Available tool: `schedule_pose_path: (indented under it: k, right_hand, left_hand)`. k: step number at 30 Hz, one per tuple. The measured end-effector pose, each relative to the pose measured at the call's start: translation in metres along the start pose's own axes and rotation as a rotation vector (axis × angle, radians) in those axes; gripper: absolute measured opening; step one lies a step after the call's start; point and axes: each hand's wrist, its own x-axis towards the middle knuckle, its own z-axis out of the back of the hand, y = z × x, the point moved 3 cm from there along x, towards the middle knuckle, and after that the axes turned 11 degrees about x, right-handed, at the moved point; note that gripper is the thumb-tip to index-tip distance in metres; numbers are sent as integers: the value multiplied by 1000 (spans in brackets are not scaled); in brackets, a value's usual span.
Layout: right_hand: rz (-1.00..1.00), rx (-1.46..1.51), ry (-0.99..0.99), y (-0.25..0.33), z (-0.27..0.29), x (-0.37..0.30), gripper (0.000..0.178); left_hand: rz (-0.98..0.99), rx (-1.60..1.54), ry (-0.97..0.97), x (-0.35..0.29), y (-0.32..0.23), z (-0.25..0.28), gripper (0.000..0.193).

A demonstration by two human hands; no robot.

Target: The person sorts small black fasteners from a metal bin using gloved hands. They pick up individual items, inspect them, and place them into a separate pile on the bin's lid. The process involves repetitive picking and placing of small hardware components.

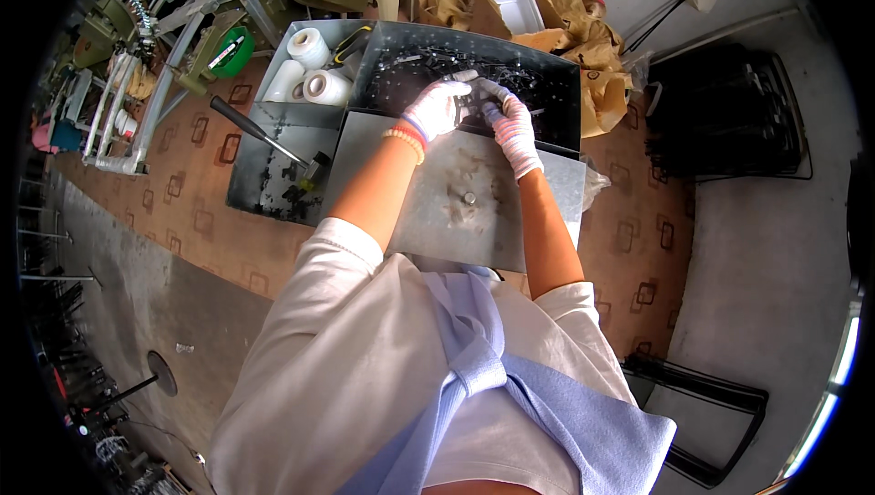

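My left hand (436,110), in a white glove with beaded bracelets at the wrist, is closed with its fingertips close to those of the other hand. My right hand (514,130), in a white striped glove, is also closed, its fingers bent inward. Between them is a small dark part (470,108) whose kind I cannot make out. Both hands are over the near edge of a metal bin (583,105) of loose small black parts (401,76). Just below them lies a grey metal plate (424,190) with a short peg (469,198) standing near its middle.
Left of the bin, one compartment holds white rolls (308,48) and a yellow-black tool (354,40). A hammer (264,134) leans across the compartment below. Brown paper bags (570,3) are heaped behind. Black frames (729,112) stand at the right wall; a green bowl (234,53) sits far left.
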Motion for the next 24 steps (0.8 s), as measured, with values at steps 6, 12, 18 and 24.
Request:
schedule_pose_path:
  k: [6,12,18,24]
  right_hand:
    - [-155,209,-41,27,-4,-12,20]
    - [-199,206,16,21,2,-9,3]
    - [-247,145,75,22,3,-7,13]
    - [-226,160,103,28,-3,-9,19]
  left_hand:
    - [-44,55,-23,1,1,0,27]
    - [12,106,-40,2,1,-7,19]
    - [136,145,-21,4,0,-6,15]
    - [146,129,20,9,2,-2,16]
